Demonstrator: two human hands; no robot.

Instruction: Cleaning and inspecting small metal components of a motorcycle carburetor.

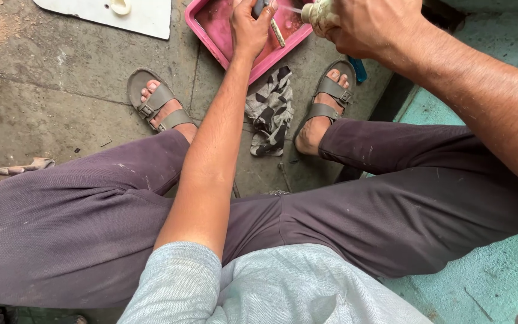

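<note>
pink tray (211, 45) cropped, bottle (319, 15) mostly hidden

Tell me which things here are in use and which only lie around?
In use:
left hand on a dark tool
right hand on a pale bottle
pink tray under both

Lying about:
patterned rag
white board with a small cap

Bare concrete floor (61, 90) left of pink tray (202, 33); rag (271, 108) between feet.
</note>
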